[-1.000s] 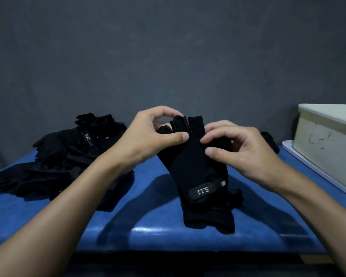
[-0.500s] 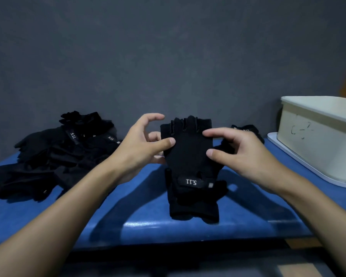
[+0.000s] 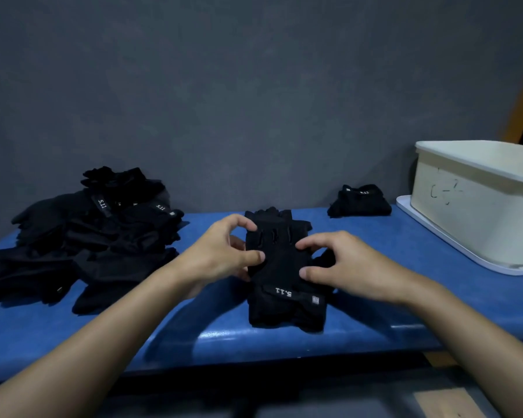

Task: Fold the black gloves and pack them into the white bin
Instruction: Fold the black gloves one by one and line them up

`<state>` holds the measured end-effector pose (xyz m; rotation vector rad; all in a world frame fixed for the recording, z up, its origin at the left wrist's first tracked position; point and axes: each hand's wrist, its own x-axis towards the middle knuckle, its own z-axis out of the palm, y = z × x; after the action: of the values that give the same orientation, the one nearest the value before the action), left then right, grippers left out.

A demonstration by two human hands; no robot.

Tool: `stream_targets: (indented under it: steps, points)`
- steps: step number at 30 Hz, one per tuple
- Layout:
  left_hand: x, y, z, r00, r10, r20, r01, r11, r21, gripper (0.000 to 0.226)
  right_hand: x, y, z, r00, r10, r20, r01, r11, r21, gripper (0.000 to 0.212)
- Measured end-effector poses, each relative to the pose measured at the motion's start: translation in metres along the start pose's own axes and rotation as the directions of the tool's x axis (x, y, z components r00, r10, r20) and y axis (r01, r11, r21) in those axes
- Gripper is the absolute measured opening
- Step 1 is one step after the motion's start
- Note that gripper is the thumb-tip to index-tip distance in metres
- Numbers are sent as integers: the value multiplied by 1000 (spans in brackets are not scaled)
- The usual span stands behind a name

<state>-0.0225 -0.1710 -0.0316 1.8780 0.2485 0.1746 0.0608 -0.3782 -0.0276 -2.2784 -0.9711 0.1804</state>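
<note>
A pair of black fingerless gloves marked 5.11 lies stacked on the blue table at the centre, wrist straps toward me. My left hand pinches the stack's left edge with thumb and curled fingers. My right hand pinches its right edge the same way. The white bin stands at the right on a white lid or tray; its inside is hidden from here.
A loose heap of black gloves covers the table's left part. One folded black pair sits at the back near the bin. A dark grey wall closes off the far side. The table's front edge runs below my forearms.
The glove pair was held up in front of me and has come down flat onto the table. Both hands followed it down and keep their hold on its edges.
</note>
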Motion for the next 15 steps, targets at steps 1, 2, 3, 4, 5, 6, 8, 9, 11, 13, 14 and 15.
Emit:
stream_targets:
  steps: [1, 2, 3, 4, 5, 6, 8, 9, 11, 13, 14, 15]
  points:
    - [0, -1, 0, 1000, -1, -7, 1, 1000, 18, 38, 0, 0, 1, 1000, 1, 9, -1, 1000, 5, 41]
    - [0, -1, 0, 1000, 3, -16, -3, 999, 36, 38, 1, 0, 1, 1000, 2, 15, -2, 1000, 12, 42]
    - [0, -2, 1, 1000, 11, -25, -10, 999, 51, 40, 2, 1, 2, 1000, 4, 15, -4, 1000, 22, 43]
    - [0, -2, 1, 999, 21, -33, -19, 998, 60, 41, 4, 2, 3, 1000, 9, 8, -10, 999, 31, 45]
    - [0, -2, 1, 999, 28, -38, -25, 998, 62, 42, 5, 4, 4, 1000, 16, 0, -16, 999, 40, 46]
    - [0, -3, 2, 999, 28, -39, -25, 998, 61, 41, 6, 5, 4, 1000, 21, 1, -22, 999, 50, 46]
    - [-1, -4, 3, 999, 14, -37, -10, 996, 92, 36, 7, 7, 6, 1000, 11, 29, -13, 998, 62, 45]
    - [-2, -5, 4, 999, 18, -46, -11, 988, 154, 31, 7, 9, 7, 999, 1, 37, -3, 999, 54, 43]
    - [-3, -7, 4, 993, 89, -76, -55, 929, 366, 23, 6, 12, 5, 1000, -4, -1, 4, 999, 37, 37]
    - [-7, -6, 4, 978, 204, -45, -157, 860, 485, 20, 5, 17, -1, 997, 20, -72, -18, 999, 27, 26]
    - [-9, -5, 4, 967, 254, 4, -223, 842, 491, 21, 4, 19, -5, 995, 40, -93, -38, 999, 20, 22]
    - [-11, -5, 5, 954, 294, 64, -287, 826, 486, 23, 3, 22, -8, 994, 59, -94, -58, 998, 12, 19]
